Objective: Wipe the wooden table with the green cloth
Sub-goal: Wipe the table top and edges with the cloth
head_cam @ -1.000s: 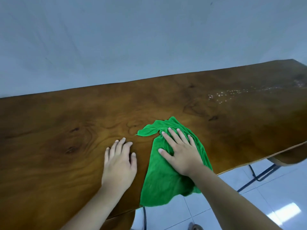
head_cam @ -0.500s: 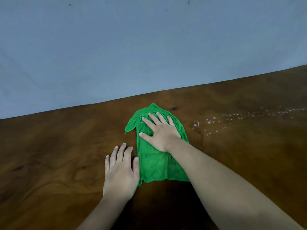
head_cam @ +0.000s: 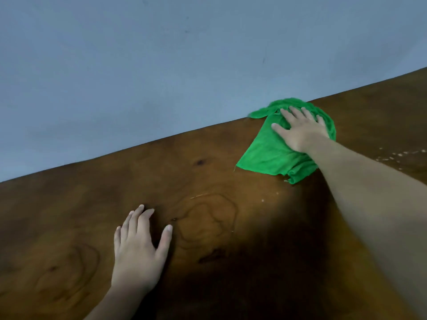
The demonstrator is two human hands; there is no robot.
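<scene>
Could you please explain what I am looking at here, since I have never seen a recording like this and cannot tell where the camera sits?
The camera sits on a person's head, looking down at their two bare hands; no robot is involved. The right hand presses flat on a green cloth at the far edge of a wooden table, beside a blue-grey wall. The left hand rests flat on the bare wood, holding nothing. Small white specks lie to the right of the cloth.
</scene>
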